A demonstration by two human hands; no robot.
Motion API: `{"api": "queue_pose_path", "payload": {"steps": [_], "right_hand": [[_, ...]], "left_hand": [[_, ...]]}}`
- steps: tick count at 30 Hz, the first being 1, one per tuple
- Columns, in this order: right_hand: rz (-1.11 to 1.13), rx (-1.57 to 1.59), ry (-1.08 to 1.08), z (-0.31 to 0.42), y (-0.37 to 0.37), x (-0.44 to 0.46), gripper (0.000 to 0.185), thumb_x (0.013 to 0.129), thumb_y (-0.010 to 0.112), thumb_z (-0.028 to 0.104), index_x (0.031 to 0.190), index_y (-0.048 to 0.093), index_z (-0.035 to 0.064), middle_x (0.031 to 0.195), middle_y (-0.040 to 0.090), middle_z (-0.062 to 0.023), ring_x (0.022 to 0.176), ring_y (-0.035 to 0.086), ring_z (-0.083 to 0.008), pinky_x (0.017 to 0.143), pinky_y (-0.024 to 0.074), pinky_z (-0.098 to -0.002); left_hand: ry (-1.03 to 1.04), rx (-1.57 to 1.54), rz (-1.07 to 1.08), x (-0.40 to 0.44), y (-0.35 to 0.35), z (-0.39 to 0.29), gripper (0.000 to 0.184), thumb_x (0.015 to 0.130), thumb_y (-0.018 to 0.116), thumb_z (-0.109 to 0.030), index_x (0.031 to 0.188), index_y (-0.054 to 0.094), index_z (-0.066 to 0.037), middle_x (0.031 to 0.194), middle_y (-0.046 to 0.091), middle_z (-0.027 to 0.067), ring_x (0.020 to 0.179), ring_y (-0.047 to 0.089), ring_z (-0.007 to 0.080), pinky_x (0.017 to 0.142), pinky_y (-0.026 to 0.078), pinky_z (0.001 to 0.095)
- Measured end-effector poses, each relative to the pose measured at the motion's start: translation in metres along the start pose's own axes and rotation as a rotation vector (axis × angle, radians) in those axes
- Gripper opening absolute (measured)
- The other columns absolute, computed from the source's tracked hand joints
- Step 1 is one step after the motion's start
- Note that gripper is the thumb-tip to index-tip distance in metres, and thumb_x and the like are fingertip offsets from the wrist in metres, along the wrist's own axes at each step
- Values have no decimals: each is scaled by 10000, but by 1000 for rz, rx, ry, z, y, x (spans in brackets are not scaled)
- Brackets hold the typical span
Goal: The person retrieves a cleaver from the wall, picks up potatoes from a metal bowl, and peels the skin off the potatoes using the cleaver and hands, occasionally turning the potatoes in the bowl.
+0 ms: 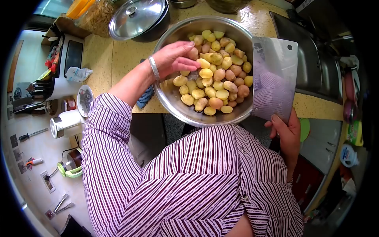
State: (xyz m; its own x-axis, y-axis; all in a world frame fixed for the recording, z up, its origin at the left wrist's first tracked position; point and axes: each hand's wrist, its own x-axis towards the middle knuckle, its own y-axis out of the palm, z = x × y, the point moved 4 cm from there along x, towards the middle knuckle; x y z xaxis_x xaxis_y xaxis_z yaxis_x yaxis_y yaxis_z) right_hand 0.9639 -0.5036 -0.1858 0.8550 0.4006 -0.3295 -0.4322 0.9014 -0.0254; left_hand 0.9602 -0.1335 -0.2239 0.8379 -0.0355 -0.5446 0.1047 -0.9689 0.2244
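A large metal bowl (167, 103) full of small, pale yellow and light brown potatoes (222, 94) stands at the counter's front edge. Over its upper left part is my left hand (173, 58), with a bracelet at the wrist. A pinkish-brown potato (192, 53) lies between its thumb and fingers. My right hand (288, 130) is closed around the lower end of a wide-bladed cleaver (275, 75), at the right of the bowl. The blade stands up beside the right rim and overlaps it in view. The cleaver's handle is mostly hidden by that hand.
A lidded pot (137, 17) stands behind the bowl at the left, near a jar (96, 17). On the right is a metal sink (306, 59). A blue cloth (145, 98) hangs at the counter edge. Knives (37, 89) and a white jar (68, 123) are at the far left.
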Motion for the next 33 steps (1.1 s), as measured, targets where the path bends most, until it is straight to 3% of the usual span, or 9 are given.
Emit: {"api": "queue_pose_path", "payload": {"steps": [3, 6, 7, 11, 15, 19, 25, 31, 33], "right_hand": [[6, -6, 17, 0, -1, 1, 378, 934, 576, 89, 1292, 539, -25, 917, 653, -46, 677, 568, -64, 565, 445, -190], [7, -1, 14, -1, -1, 2, 380, 933, 577, 89, 1294, 539, -24, 928, 652, -48, 682, 568, -62, 562, 444, -190], [7, -2, 14, 0, -1, 2, 380, 933, 577, 89, 1294, 539, -24, 928, 652, -48, 682, 568, -62, 562, 444, -190], [10, -15, 26, 2, 0, 1, 381, 933, 579, 93, 1294, 541, -24, 914, 653, -44, 675, 564, -56, 560, 440, -187], [-2, -12, 22, 5, 3, 0, 372, 933, 581, 94, 1285, 548, -22, 888, 652, -38, 665, 558, -53, 558, 438, -186], [18, -26, 6, 4, 2, 1, 368, 932, 584, 97, 1280, 553, -19, 878, 650, -35, 662, 558, -54, 557, 437, -185], [-2, -8, 5, 4, 0, -3, 369, 931, 586, 96, 1281, 556, -17, 886, 652, -37, 660, 559, -59, 561, 437, -187], [-6, 4, -5, 5, 0, -4, 375, 932, 583, 97, 1287, 553, -20, 891, 653, -41, 685, 566, -65, 566, 440, -194], [-2, -4, -3, 7, 2, -6, 387, 929, 585, 85, 1299, 548, -22, 915, 663, -51, 715, 582, -68, 571, 446, -199]], "left_hand": [[153, 59, -94, -4, -10, -8, 615, 978, 631, -348, 1395, 389, 34, 1256, 545, 184, 1090, 651, 276, 906, 575, 349], [256, 656, -138, -4, -22, -6, 310, 964, 628, -247, 1189, 557, -45, 1164, 597, 83, 1021, 644, 183, 862, 552, 322], [295, 1109, -123, -7, -13, -9, 234, 930, 640, -227, 1083, 622, -51, 1138, 622, 86, 978, 656, 212, 822, 547, 350], [184, 1682, 243, -31, 24, 22, 318, 901, 648, -324, 1117, 669, -91, 1106, 658, 167, 1034, 635, 346, 898, 516, 439], [-55, 1827, 269, -24, 38, 36, 402, 922, 614, -394, 1207, 658, -115, 1178, 623, 189, 1114, 607, 338, 968, 488, 425], [-145, 1596, 377, -13, 35, 39, 490, 871, 649, -438, 1228, 615, -105, 1112, 607, 203, 1128, 564, 379, 979, 461, 441], [-347, 1141, 464, 4, 26, 52, 509, 879, 703, -452, 1223, 635, -83, 1157, 677, 86, 1089, 610, 213, 935, 490, 347], [-330, 920, 409, 5, 18, 45, 440, 899, 712, -421, 1170, 639, -82, 1044, 671, 55, 938, 643, 160, 721, 534, 303], [-165, 535, 248, 2, 15, 32, 387, 916, 696, -421, 1121, 610, -103, 961, 644, 33, 824, 617, 104, 614, 486, 255]]}}
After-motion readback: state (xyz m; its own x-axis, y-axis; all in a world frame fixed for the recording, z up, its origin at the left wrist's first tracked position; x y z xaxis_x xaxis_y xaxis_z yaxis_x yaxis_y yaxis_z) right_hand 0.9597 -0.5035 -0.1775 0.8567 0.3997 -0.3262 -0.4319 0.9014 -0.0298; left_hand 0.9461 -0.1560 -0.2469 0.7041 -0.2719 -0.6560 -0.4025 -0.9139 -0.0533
